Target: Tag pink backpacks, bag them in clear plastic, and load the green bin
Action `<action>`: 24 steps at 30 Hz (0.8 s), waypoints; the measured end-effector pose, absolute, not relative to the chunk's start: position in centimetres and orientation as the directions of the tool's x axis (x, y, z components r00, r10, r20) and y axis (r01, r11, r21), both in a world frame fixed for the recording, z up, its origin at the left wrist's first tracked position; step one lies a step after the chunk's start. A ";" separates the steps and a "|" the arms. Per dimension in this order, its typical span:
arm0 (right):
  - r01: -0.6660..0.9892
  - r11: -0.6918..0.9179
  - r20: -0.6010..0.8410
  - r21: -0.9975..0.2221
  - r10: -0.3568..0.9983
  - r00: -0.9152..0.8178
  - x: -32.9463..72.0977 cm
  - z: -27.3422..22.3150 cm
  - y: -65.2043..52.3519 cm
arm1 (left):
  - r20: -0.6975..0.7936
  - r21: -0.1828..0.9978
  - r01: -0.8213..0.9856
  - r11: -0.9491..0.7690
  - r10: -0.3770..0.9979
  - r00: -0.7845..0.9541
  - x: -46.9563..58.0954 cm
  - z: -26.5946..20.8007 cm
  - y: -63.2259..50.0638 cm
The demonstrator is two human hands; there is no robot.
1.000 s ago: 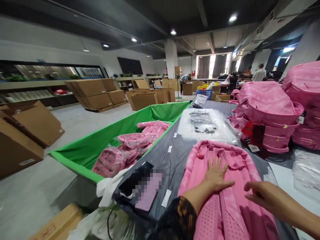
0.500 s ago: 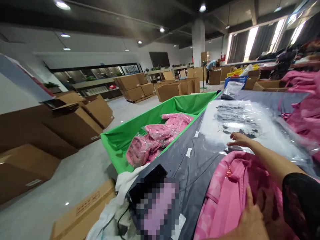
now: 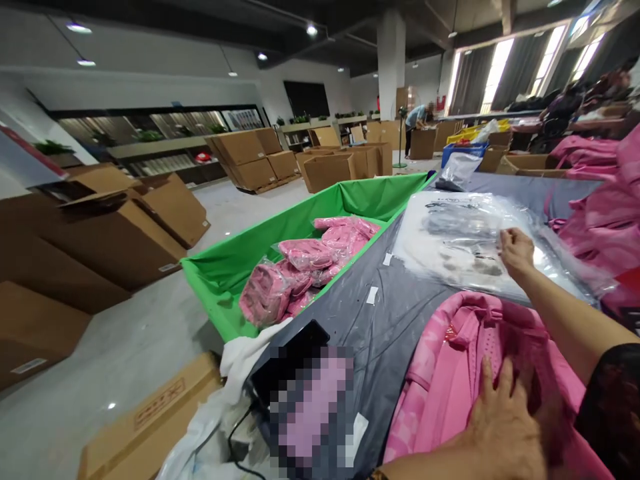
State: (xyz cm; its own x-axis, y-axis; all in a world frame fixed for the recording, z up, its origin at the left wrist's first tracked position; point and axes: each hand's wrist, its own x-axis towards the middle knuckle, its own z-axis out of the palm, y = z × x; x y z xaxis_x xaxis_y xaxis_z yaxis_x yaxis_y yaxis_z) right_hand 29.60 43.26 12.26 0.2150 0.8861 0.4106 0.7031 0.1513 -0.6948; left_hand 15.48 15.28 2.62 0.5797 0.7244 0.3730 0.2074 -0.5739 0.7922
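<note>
While backpack (image 3: 437,407) lies under spread left hand (image 3: 507,423) — right hand (image 3: 518,255) curled over plastic bags (image 3: 430,247), grip unclear.

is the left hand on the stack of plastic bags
No, the left hand rests on the pink backpack; the right hand is at the stack.

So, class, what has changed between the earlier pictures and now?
The right hand has moved forward from over the backpack to the clear bags, where its fingers seem to pinch the top one. The view has swung left. The left hand stays on the backpack; the wrapped packs stay in the green bin.
</note>
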 end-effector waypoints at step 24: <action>0.826 -0.077 0.414 -0.559 0.837 0.358 28.9 15.5 17.9 | 0.131 0.928 0.352 -0.124 0.991 0.002 5.3 11.5 10.5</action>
State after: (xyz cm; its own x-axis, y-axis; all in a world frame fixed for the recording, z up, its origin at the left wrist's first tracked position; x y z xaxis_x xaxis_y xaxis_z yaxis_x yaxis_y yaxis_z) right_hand 28.92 17.91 15.47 0.3584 0.8369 0.4137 0.8258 -0.0775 -0.5586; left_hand 5.27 10.49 11.53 0.0024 0.9913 0.1312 0.3521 -0.1237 0.9278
